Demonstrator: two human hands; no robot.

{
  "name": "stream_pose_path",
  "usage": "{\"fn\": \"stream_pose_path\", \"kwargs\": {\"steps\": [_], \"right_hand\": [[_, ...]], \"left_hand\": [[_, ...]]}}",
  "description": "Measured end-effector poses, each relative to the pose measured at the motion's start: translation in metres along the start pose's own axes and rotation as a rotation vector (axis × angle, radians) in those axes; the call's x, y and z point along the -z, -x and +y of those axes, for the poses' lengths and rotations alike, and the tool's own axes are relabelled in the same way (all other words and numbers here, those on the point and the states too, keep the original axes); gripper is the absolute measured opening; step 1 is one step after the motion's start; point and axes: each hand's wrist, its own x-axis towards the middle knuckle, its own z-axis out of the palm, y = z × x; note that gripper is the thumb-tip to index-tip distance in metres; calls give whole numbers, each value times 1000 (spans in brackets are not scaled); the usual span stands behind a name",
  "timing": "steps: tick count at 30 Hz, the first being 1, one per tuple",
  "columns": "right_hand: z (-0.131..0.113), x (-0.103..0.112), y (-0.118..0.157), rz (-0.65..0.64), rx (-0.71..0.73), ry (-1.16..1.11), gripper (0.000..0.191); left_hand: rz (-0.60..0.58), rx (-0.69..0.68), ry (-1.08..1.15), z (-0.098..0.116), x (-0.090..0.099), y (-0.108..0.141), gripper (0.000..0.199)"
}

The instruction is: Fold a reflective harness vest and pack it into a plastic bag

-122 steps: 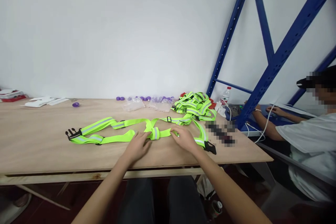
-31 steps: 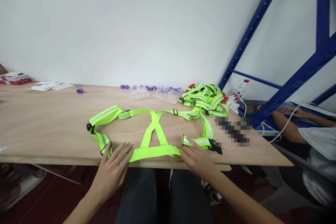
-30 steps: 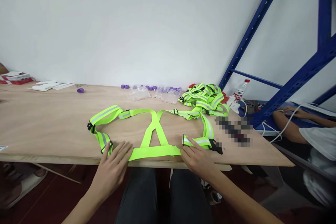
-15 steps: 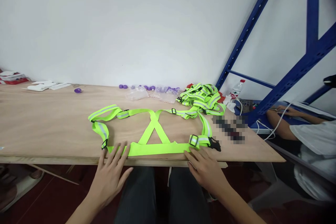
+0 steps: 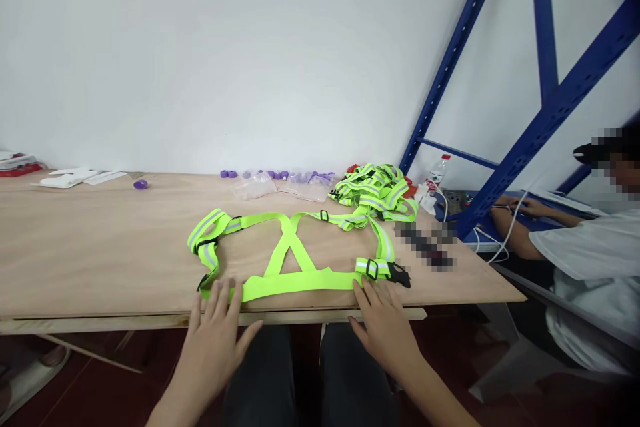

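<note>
Stretching left to right just inside the table's front edge, a lime harness is lying with its long axis roughly parallel to that edge. Its plain band is running nearest the edge, and its crossed straps are pointing toward the table's back. Its buckle is pointing toward the table's right end, while its left end is curling toward the back. At the front edge, the left hand is resting, fingers spread, on the band's left end; the right hand is resting on its right end, fingers close together, thumb apart. Toward the table's back right, a pile of similar straps is meeting the harness; where one stops is hard to tell. A blurred item is lying toward the table's right end, leaving little room there. The table's left half is showing a broad stretch of wood, with papers and a purple cap sitting near its back edge.
</note>
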Motion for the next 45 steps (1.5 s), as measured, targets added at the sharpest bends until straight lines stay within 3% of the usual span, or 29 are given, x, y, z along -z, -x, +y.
{"fn": "stream_pose_path", "kwargs": {"steps": [4, 6, 9, 13, 17, 19, 22, 26, 32, 35, 37, 39, 42, 45], "right_hand": [[-2, 1, 1, -18, -7, -6, 55], [-2, 0, 1, -9, 4, 2, 57], [-2, -1, 1, 23, 16, 16, 56], [3, 3, 0, 32, 41, -15, 47], [13, 28, -20, -108, 10, -74, 28], [16, 44, -41, -179, -36, -45, 27], [17, 59, -77, -293, 38, 49, 26], [14, 57, -113, -462, 120, 142, 27], [34, 59, -131, -488, 0, 131, 27], [61, 67, -123, -429, -137, 111, 38], [79, 67, -106, -334, -320, 7, 42], [94, 60, -80, -249, -487, -132, 40], [105, 39, -37, -180, -590, -267, 31], [105, 25, -7, -206, -655, -178, 29]], "left_hand": [[70, -112, 150, 52, 31, -11, 60], [44, -222, 245, 80, 39, -26, 55], [-53, -378, 360, 118, 31, -47, 55], [-161, -406, 380, 146, 1, -52, 62], [-144, -408, 322, 151, -14, -45, 68], [-140, -415, 295, 150, -15, -44, 70], [-139, -423, 253, 150, -16, -44, 71], [-136, -424, 241, 150, -16, -45, 71], [-210, -418, 261, 148, 1, -49, 74], [-220, -411, 259, 149, 3, -49, 74], [-195, -408, 260, 150, -1, -48, 74], [-162, -400, 258, 151, -5, -46, 73], [-142, -396, 258, 152, -9, -45, 72], [-156, -407, 267, 151, -9, -45, 72]]}}
